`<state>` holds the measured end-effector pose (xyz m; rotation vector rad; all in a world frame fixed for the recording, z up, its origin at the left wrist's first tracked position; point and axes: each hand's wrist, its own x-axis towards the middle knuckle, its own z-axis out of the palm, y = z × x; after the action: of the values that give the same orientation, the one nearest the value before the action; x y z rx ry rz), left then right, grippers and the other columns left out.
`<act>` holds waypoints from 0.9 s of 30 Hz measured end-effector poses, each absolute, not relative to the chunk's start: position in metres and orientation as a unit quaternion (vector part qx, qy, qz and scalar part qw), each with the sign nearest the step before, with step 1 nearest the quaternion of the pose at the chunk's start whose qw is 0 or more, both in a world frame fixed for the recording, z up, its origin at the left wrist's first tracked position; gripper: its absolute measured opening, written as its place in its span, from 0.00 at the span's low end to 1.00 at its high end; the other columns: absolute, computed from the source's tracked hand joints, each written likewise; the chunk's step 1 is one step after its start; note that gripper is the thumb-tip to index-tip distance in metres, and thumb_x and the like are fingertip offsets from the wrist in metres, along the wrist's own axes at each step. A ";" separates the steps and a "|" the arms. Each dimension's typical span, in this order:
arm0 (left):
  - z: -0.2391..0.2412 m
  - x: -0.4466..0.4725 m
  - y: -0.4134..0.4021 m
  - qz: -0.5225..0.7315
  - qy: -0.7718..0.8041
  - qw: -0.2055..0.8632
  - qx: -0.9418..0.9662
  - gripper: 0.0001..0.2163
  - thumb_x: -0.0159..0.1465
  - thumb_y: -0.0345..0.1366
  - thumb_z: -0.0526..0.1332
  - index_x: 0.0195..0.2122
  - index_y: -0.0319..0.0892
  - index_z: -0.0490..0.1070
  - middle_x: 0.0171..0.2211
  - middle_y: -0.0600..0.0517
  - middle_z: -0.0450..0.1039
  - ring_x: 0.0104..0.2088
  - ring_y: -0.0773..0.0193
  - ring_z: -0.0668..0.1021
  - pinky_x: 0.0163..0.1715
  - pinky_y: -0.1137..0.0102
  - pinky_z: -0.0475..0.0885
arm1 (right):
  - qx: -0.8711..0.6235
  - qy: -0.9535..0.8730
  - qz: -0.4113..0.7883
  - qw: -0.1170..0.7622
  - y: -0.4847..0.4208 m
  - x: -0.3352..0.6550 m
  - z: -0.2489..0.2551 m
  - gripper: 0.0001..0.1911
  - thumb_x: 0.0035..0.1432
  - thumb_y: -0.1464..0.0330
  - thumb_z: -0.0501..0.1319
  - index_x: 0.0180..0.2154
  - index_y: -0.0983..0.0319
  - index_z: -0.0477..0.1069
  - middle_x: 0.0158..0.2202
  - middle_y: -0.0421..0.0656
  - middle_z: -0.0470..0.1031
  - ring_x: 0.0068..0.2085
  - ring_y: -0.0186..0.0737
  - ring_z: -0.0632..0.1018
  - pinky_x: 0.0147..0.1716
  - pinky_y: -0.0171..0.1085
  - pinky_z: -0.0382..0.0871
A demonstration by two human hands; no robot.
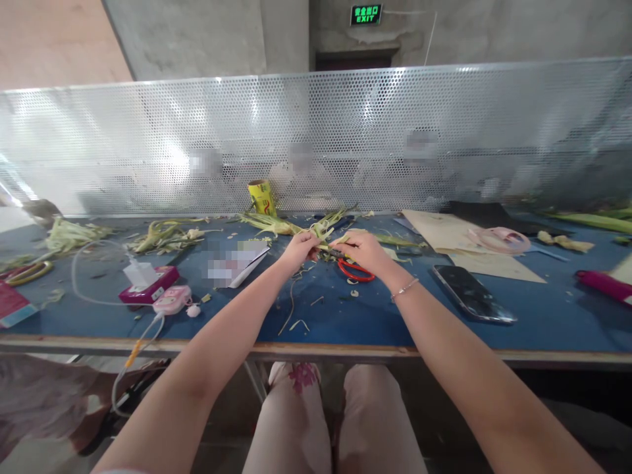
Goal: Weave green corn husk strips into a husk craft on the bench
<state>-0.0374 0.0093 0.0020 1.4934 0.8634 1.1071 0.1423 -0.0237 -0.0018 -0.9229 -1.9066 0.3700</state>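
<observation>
Both my hands meet over the middle of the blue table (345, 316). My left hand (300, 248) is closed in a pinch on a woven bunch of green leaf strips (320, 232) that trails off to the far left. My right hand (363, 251) is closed on the same strips from the right. Red-handled scissors (355, 270) lie on the table just under my right hand. A thin bracelet circles my right wrist.
A black phone (473, 293) lies right of my right arm, beside tan paper sheets (457, 240) and a pink fan (498, 239). Left are a pink tissue box (147, 282), a pink charger with a cable (171, 299), leaf piles (165, 236) and a yellow tube (261, 197). A perforated metal screen (316, 138) backs the table.
</observation>
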 end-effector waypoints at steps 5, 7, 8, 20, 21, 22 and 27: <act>0.001 -0.036 0.007 0.419 0.360 0.432 0.713 0.09 0.55 0.29 0.59 0.19 0.40 0.61 0.14 0.59 0.61 0.14 0.74 0.66 0.20 0.75 0.63 | -0.343 -0.781 -0.010 0.522 -0.020 0.139 -0.004 0.15 0.56 0.58 0.61 0.24 0.61 0.72 0.33 0.45 0.69 0.38 0.41 0.71 0.42 0.43 0.66; 0.002 -0.035 0.005 0.406 0.354 0.412 0.736 0.08 0.54 0.28 0.59 0.20 0.40 0.61 0.14 0.60 0.61 0.14 0.74 0.66 0.20 0.75 0.63 | -0.343 -0.778 0.005 0.526 -0.018 0.139 -0.005 0.14 0.56 0.58 0.60 0.27 0.61 0.74 0.36 0.46 0.70 0.39 0.41 0.72 0.44 0.43 0.66; 0.002 -0.035 0.003 0.401 0.351 0.402 0.744 0.07 0.53 0.27 0.59 0.20 0.40 0.61 0.14 0.60 0.61 0.15 0.74 0.66 0.20 0.75 0.62 | -0.347 -0.780 0.024 0.520 -0.017 0.138 -0.006 0.14 0.56 0.58 0.60 0.28 0.61 0.74 0.37 0.46 0.71 0.39 0.41 0.73 0.43 0.43 0.66; 0.000 -0.031 -0.002 0.402 0.360 0.459 0.706 0.09 0.48 0.30 0.69 0.25 0.36 0.68 0.19 0.57 0.68 0.21 0.72 0.72 0.26 0.73 0.70 | -0.419 -0.743 0.133 0.504 -0.016 0.132 -0.011 0.20 0.51 0.49 0.60 0.25 0.60 0.68 0.24 0.41 0.69 0.26 0.36 0.69 0.28 0.37 0.62; -0.001 -0.030 -0.001 0.410 0.355 0.473 0.694 0.10 0.47 0.30 0.70 0.26 0.36 0.68 0.19 0.57 0.68 0.22 0.72 0.72 0.28 0.72 0.71 | -0.425 -0.737 0.135 0.508 -0.016 0.132 -0.011 0.20 0.50 0.50 0.61 0.24 0.60 0.66 0.23 0.40 0.68 0.25 0.36 0.68 0.27 0.36 0.61; -0.003 -0.030 0.000 0.416 0.349 0.488 0.684 0.10 0.47 0.31 0.70 0.26 0.36 0.69 0.20 0.57 0.69 0.23 0.72 0.73 0.29 0.72 0.72 | -0.430 -0.731 0.136 0.512 -0.017 0.131 -0.012 0.20 0.51 0.50 0.61 0.23 0.60 0.65 0.22 0.40 0.67 0.24 0.36 0.68 0.26 0.36 0.61; -0.008 -0.028 0.003 0.440 0.309 0.555 0.634 0.13 0.48 0.37 0.70 0.28 0.35 0.70 0.22 0.57 0.70 0.24 0.73 0.73 0.36 0.69 0.74 | -0.430 -0.724 0.125 0.524 -0.017 0.129 -0.013 0.15 0.51 0.56 0.60 0.23 0.60 0.64 0.20 0.38 0.66 0.23 0.34 0.66 0.25 0.35 0.58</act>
<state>-0.0280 0.0026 -0.0077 1.4985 0.7300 1.0399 0.1288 -0.0169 -0.0132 -1.0299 -1.7332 0.2999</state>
